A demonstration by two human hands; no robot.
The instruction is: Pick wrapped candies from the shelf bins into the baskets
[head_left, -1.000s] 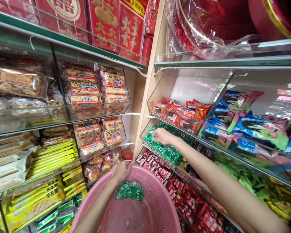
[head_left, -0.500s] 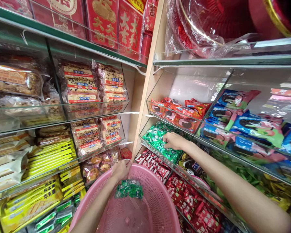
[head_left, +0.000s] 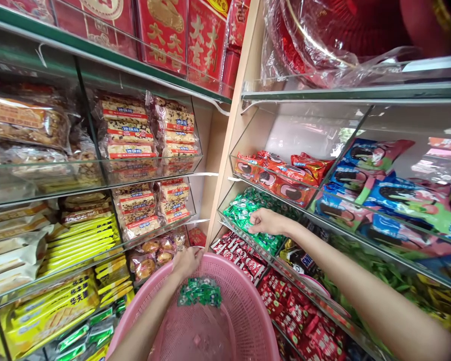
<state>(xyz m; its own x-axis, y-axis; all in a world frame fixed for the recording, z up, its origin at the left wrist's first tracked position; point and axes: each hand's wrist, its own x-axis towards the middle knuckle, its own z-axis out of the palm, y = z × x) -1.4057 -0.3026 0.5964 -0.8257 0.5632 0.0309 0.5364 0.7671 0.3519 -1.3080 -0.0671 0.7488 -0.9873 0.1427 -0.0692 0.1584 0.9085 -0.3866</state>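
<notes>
Around the corner runs glass-fronted shelving (head_left: 323, 94), cut off at both sides; top right, film-wrapped red goods (head_left: 334, 30) leave the frame. Below, a pink basket (head_left: 248, 301) is cropped by the bottom edge, its left side partly behind the left forearm. One shelf compartment holds a heap of small green packets (head_left: 240, 210). Over it, the right hand (head_left: 268, 222) has curled fingers; whether they pinch a packet cannot be told. The left hand (head_left: 187, 260) grips the basket's far rim. Inside lies a green bunch (head_left: 200, 293), lettering illegible.
</notes>
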